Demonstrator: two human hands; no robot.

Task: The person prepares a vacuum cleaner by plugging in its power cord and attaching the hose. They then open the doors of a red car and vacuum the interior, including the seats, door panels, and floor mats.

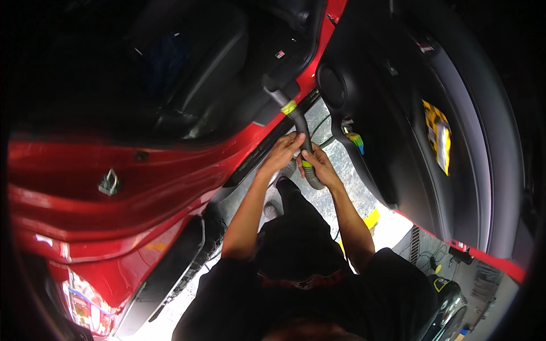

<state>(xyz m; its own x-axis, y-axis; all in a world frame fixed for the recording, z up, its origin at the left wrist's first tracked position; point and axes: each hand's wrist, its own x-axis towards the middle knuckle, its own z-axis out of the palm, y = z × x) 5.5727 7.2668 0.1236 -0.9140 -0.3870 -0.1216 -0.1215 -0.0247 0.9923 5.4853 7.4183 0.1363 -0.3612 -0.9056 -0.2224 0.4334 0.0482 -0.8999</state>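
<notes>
A dark vacuum hose (302,128) with yellow-green tape bands runs between my hands, beside the sill of a red car. Its rigid tube end (277,96) points up toward the car's dark interior. My left hand (285,150) touches the hose from the left, its thumb against it; the other fingers are partly hidden. Lower down, my right hand (318,163) is closed around the hose near the lower tape band, with the ribbed grey part (314,179) hanging below it.
The open car door (384,128) stands at the right, with a yellow-and-black packet (437,136) in its pocket. A black seat (209,72) is inside at the upper left. The red door frame (170,170) has a metal striker (110,183). Thin cables cross the floor; a black canister-like machine (448,298) stands lower right.
</notes>
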